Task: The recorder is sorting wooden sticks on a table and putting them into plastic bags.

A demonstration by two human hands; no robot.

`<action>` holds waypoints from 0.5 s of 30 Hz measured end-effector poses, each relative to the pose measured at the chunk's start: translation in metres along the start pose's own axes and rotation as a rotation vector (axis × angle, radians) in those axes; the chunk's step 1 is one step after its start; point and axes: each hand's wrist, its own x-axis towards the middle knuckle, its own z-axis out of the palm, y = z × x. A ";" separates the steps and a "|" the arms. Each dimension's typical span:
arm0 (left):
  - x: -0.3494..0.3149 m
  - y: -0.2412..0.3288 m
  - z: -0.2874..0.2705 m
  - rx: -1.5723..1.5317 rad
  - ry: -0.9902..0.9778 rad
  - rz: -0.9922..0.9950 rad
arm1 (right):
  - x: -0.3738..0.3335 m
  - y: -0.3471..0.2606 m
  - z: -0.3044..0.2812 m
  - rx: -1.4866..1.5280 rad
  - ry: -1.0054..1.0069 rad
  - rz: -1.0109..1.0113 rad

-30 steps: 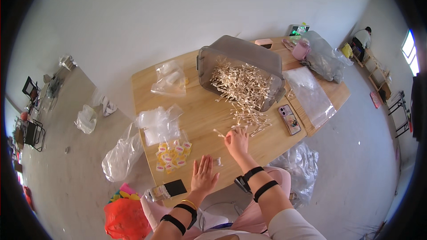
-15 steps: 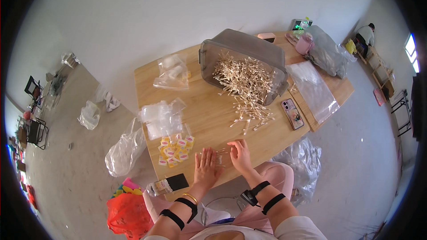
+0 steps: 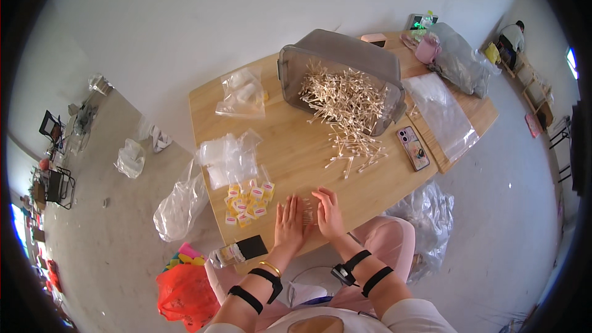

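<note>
Near the table's front edge lies a small row of cotton swabs [image 3: 308, 211], between my two hands. My left hand [image 3: 288, 223] rests along the row's left side, its fingers stretched out flat and close together. On the right side my right hand [image 3: 330, 213] stands on its edge, fingers loosely bent and cupped toward the swabs. Neither hand is closed around anything. Beyond them a grey plastic bin [image 3: 345, 46] lies tipped on its side, and a big heap of loose cotton swabs [image 3: 345, 95] spills from it onto the wood.
Left of my hands are yellow-and-white paper labels [image 3: 250, 202] and clear plastic bags [image 3: 228, 157]. A pack of swabs [image 3: 227, 254] sits by a black card at the front edge. A phone [image 3: 413, 148] and a long plastic sleeve [image 3: 441, 114] lie right. Another person [image 3: 512, 37] is far off.
My left hand has moved right, closer to my right hand, narrowing the gap around the swabs. The row looks more gathered. The whole view has shifted slightly.
</note>
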 end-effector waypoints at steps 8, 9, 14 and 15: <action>-0.001 0.004 0.002 0.043 0.003 -0.021 | -0.003 -0.002 -0.002 -0.036 0.053 -0.057; -0.004 0.005 0.003 0.046 0.002 -0.021 | -0.003 -0.002 -0.002 -0.033 0.054 -0.057; -0.014 0.006 -0.001 0.088 -0.029 0.017 | -0.004 -0.005 -0.005 -0.017 0.041 -0.016; -0.014 0.006 -0.004 0.089 -0.029 0.017 | -0.005 -0.004 -0.006 -0.016 0.042 -0.016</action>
